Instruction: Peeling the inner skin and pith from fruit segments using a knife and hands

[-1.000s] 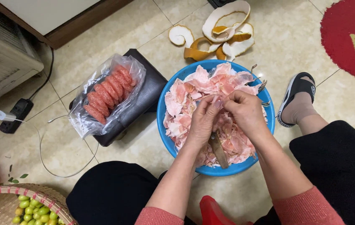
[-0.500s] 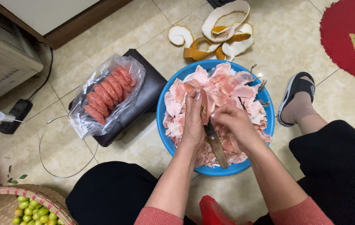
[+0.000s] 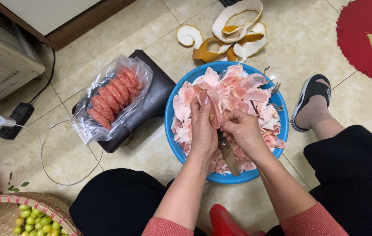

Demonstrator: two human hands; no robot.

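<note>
Just right of the frame's centre, both hands work over a round blue basin (image 3: pixel 173 131) that sits on the pale tiled floor (image 3: pixel 120 26) and is heaped with pink and white pomelo membranes (image 3: pixel 256 94). The left hand (image 3: pixel 203 126) is closed around a pomelo segment (image 3: pixel 210 105), its fingers pinching the pale pink piece upright above the heap. The right hand (image 3: pixel 243 130) is clenched just beside it, touching the same segment at its lower edge and gripping a knife (image 3: pixel 228 154) whose dark length points down toward the lower rim of the basin. To the left of the basin, at centre left of the frame, a clear plastic bag (image 3: pixel 90 126) lies open on a dark flat cushion (image 3: pixel 151 94), and inside it a row of peeled pink pomelo segments (image 3: pixel 112 97) lies side by side. At the top centre, above the basin, curls of thick pomelo rind (image 3: pixel 234 26), white inside and yellow outside, lie on the tiles. A foot in a black sandal (image 3: pixel 310 102) rests right of the basin, near a red mat (image 3: pixel 365 39) in the upper right corner. A woven basket (image 3: pixel 2 209) of small green fruit (image 3: pixel 35 218) fills the lower left corner, and a black power strip (image 3: pixel 17 120) with a white cable lies at the left edge.
</note>
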